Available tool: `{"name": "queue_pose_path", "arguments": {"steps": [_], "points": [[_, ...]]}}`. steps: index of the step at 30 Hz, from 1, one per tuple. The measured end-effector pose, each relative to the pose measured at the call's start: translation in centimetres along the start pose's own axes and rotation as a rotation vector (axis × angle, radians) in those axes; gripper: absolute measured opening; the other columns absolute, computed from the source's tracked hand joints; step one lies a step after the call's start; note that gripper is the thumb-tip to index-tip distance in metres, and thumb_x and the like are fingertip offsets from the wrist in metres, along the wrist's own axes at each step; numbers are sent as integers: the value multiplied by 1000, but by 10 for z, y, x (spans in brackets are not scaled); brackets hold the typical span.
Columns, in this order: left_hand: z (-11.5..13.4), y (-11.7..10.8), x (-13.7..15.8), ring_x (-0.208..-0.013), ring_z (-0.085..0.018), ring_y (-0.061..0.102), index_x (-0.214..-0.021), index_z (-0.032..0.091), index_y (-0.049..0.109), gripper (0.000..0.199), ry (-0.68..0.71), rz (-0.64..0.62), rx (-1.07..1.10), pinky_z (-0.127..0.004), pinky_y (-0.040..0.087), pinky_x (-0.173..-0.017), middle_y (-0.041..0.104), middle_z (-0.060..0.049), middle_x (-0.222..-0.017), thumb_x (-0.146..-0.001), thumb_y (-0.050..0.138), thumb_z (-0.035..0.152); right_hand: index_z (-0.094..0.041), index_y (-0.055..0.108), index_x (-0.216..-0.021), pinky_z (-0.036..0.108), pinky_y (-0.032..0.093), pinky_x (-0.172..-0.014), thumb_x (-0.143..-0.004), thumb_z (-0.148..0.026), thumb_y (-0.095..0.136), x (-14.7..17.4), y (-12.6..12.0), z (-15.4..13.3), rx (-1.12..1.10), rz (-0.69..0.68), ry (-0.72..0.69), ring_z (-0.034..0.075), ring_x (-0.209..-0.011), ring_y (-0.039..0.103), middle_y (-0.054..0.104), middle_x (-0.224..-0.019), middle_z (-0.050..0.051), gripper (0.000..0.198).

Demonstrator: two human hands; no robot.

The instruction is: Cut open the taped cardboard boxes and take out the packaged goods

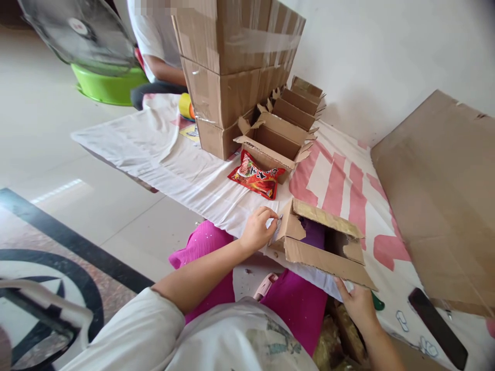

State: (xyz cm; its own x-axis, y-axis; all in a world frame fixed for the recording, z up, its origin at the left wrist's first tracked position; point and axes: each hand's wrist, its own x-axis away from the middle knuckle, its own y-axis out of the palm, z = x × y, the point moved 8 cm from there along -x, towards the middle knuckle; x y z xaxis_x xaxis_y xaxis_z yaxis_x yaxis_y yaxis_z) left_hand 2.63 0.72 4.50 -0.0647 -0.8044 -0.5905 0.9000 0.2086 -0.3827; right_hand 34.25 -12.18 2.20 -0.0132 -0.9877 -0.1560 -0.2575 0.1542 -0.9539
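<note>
A small cardboard box point(328, 257) lies on the cloth in front of me with its flaps raised. Something purple point(314, 234) shows inside it; the rest of the interior is dark. My left hand point(260, 228) is at the box's left end, thumb and forefinger pinched together, and a whitish bit at the fingertips is too small to name. My right hand point(359, 304) grips the near side of the box towards its right end, thumb along the wall and the other fingers partly hidden. Beyond the left hand, a red printed food packet point(257, 175) leans against another open box point(276, 141).
Tall stacked, taped cartons point(240, 77) stand at the back, beside a row of open boxes point(299, 105). Another person's arm point(166, 69) shows behind them. A large cardboard sheet point(436, 201) and a phone point(436, 327) are on the right. Yellow tape point(186, 106) lies further left.
</note>
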Motion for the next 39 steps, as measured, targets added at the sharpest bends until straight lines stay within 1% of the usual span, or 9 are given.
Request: {"name": "queue_pose_path", "arguments": {"steps": [3, 6, 11, 14, 22, 27, 30, 34, 39], "points": [[-4, -12, 5, -66, -12, 53, -76, 18, 52, 12, -67, 74, 33, -24, 46, -61, 55, 0, -73, -79, 49, 7, -22, 66, -72, 45, 54, -77, -89, -60, 43, 9, -10, 5, 2, 74, 120, 32, -78, 67, 70, -71, 13, 48], [17, -24, 26, -65, -12, 49, -78, 19, 48, 13, 101, 84, 96, -25, 44, -60, 50, 0, -71, -79, 47, 7, -21, 66, -79, 41, 54, -77, -89, -59, 46, 21, -10, -4, -173, 96, 201, 29, -80, 68, 72, -79, 13, 43], [74, -3, 90, -61, -14, 49, -87, 17, 53, 11, 641, -237, 150, -27, 41, -55, 54, -2, -69, -81, 49, 9, -21, 61, -82, 28, 48, -55, -90, -64, 42, 40, 46, -65, -773, -288, 252, 15, -55, 58, 67, -71, 5, 48], [89, 19, 116, -64, -15, 53, -94, 14, 57, 10, 789, -399, 128, -29, 44, -58, 58, -3, -71, -85, 52, 12, -20, 56, -76, 24, 37, -46, -88, -70, 37, 46, 74, -97, -1042, -451, 319, 9, -45, 46, 63, -67, 2, 55], [98, 35, 114, -68, -15, 56, -97, 13, 59, 12, 834, -421, 146, -28, 49, -62, 62, -4, -78, -87, 55, 9, -20, 52, -70, 23, 32, -48, -81, -59, 59, 46, 63, -74, -979, -337, 433, 8, -47, 42, 56, -60, -3, 41], [105, 38, 119, -66, -15, 55, -98, 13, 60, 11, 881, -422, 158, -28, 47, -59, 60, -3, -74, -89, 53, 12, -19, 52, -75, 23, 28, -44, -82, -71, 46, 54, 77, -89, -1118, -557, 446, 6, -42, 39, 60, -64, 0, 53], [105, 42, 122, -67, -15, 56, -100, 14, 60, 13, 881, -443, 163, -28, 47, -59, 60, -3, -73, -90, 52, 13, -20, 51, -74, 22, 31, -46, -80, -63, 56, 55, 83, -93, -1080, -541, 443, 7, -44, 40, 57, -60, -3, 44], [95, 39, 118, -69, -15, 57, -97, 14, 59, 12, 801, -424, 162, -28, 49, -62, 62, -5, -78, -88, 52, 11, -21, 56, -76, 24, 41, -54, -84, -52, 52, 43, 58, -43, -736, -336, 424, 12, -53, 51, 61, -64, -1, 32], [82, 36, 112, -71, -15, 59, -95, 15, 58, 12, 672, -443, 198, -29, 52, -65, 64, -6, -81, -87, 53, 9, -20, 63, -79, 29, 44, -66, -85, -45, 45, 46, -40, 104, -128, 20, 705, 20, -74, 59, 67, -76, 7, 32]]}}
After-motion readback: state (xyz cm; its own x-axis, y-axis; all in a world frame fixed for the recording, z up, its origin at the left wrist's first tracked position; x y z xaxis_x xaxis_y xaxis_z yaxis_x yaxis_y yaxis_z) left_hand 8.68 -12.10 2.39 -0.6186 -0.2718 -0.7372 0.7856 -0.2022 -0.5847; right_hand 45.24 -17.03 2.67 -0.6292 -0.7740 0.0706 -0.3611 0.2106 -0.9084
